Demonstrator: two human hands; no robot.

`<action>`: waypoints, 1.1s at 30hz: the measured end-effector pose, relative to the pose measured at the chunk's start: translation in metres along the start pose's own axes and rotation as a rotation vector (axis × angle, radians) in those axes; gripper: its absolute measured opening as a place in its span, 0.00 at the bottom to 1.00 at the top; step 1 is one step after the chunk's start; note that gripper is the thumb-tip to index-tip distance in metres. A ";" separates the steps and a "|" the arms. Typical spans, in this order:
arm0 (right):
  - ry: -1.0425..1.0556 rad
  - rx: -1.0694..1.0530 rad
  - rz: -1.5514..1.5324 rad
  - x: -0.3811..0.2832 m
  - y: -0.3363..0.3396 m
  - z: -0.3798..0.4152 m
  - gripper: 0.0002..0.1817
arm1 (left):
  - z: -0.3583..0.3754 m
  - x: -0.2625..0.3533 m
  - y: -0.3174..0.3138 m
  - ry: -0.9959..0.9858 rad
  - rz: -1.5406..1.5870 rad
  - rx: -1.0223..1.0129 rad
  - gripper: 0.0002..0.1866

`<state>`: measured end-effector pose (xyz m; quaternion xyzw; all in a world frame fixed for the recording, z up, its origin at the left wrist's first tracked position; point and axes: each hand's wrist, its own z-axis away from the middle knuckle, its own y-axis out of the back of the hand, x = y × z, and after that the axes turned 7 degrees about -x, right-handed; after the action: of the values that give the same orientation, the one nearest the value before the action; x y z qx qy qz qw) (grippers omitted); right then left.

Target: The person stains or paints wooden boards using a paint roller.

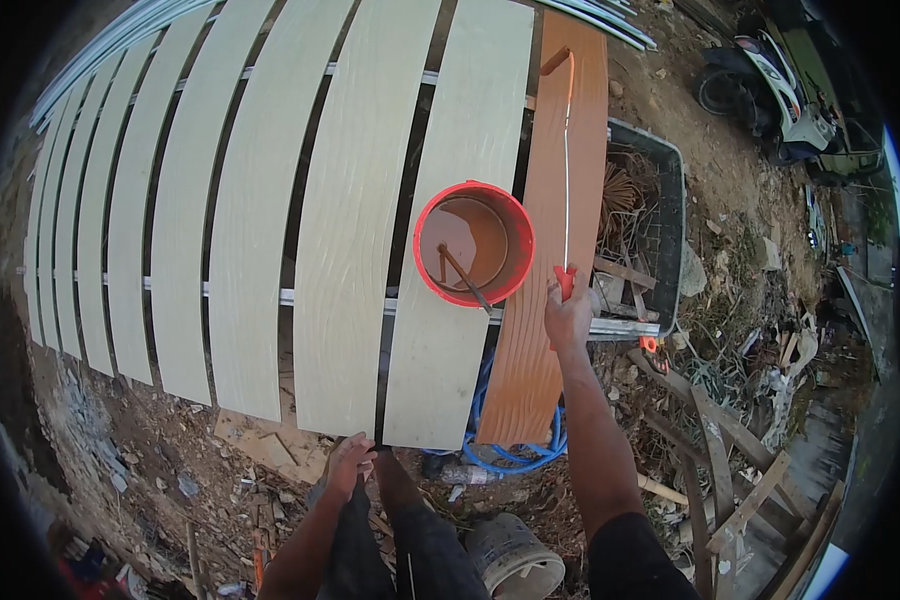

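Note:
My right hand (568,318) is closed round the red handle of a long paint roller (567,160). The roller's head lies near the far end of an orange-brown painted board (530,360). A red bucket (520,255) of brown paint, with a stick leaning in it, stands on the pale board (433,380) just left of the painted one. My left hand (351,460) is at the near ends of the pale boards, its fingers curled by an edge; whether it holds anything is too small to tell.
More pale boards (255,220) lie side by side to the left on metal rails. At the right are a dark tub (670,230) of debris, a parked motorbike (790,100) and scrap wood (750,500). A blue hose (515,462) and a dirty bucket (515,560) lie below.

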<state>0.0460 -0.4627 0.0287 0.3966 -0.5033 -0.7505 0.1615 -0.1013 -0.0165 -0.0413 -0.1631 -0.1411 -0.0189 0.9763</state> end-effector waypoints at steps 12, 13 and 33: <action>-0.081 -0.022 0.020 -0.015 -0.018 0.019 0.22 | 0.003 0.019 0.031 0.033 -0.037 -0.065 0.31; -0.075 -0.027 -0.006 -0.019 -0.019 0.017 0.22 | 0.000 0.023 0.034 0.010 -0.050 -0.072 0.31; -0.136 -0.054 0.078 0.011 -0.026 0.059 0.25 | -0.001 0.056 0.082 0.020 -0.115 -0.014 0.29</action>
<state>-0.0020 -0.4213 0.0115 0.3204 -0.5078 -0.7821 0.1667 -0.0406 0.0613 -0.0521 -0.1614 -0.1403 -0.0778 0.9738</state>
